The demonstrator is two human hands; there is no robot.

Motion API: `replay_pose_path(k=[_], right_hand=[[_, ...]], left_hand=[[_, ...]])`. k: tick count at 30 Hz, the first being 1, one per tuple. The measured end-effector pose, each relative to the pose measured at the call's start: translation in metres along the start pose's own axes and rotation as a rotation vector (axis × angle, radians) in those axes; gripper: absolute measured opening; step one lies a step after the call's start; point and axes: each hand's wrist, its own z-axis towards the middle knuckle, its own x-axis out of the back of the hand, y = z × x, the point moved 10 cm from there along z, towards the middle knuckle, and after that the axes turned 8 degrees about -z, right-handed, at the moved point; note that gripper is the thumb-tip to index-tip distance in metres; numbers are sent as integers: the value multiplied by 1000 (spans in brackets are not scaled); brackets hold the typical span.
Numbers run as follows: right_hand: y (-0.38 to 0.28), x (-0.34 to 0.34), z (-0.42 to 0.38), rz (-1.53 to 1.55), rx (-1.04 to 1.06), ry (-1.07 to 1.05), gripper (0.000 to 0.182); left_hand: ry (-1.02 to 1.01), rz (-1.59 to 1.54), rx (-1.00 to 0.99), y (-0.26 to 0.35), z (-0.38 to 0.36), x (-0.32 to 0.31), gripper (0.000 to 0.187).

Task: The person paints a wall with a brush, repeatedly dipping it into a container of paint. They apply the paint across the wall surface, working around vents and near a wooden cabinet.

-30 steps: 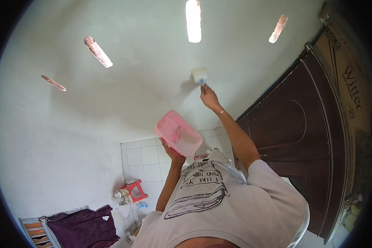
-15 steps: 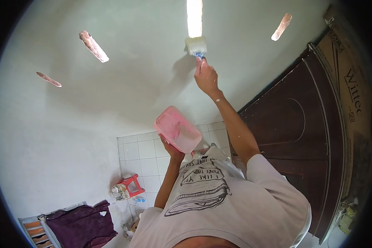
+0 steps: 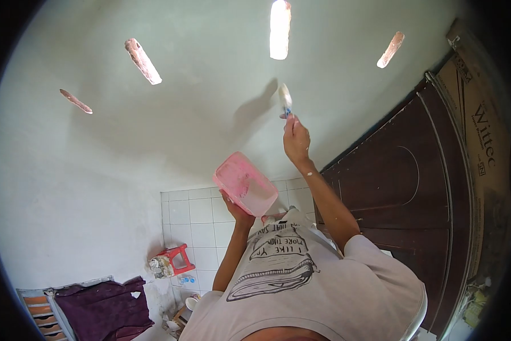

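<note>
My right hand [image 3: 297,139] is closed around the handle of a paintbrush [image 3: 285,98], whose pale, paint-covered bristles point up and are turned edge-on to me. Its shadow falls on the pale wall [image 3: 198,102] to the left, and the bristles look apart from the surface. Lower down, my left hand [image 3: 238,211] grips a pink plastic container [image 3: 233,170] by its side, tilted in front of my shirt. Whitish paint lies in the lower part of the container. The fingers under it are partly hidden.
Narrow slots, one a bright opening [image 3: 279,34], pierce the upper wall. A dark wooden door [image 3: 392,176] and a cardboard box [image 3: 483,136] stand at right. Below left are a red stool [image 3: 181,258], a purple cloth [image 3: 105,307] and white floor tiles [image 3: 201,219].
My right hand has lowered the paintbrush from just beneath the bright slot and turned it from flat-on to edge-on. The left hand still holds the container in nearly the same place.
</note>
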Motion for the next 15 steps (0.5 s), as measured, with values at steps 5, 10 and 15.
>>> replay_pose_path(k=[5,10,15], right_hand=[[-63,43,25,89,119,95,44],[-38,-13,56,-71,200,54,50],[18,-68,21,110,-108,-298,49]], left_hand=[[-4,12,27,-5,0,3,71],[-28,30,40,-11,3,2,71],[1,-18,82,-12,-3,2,71]])
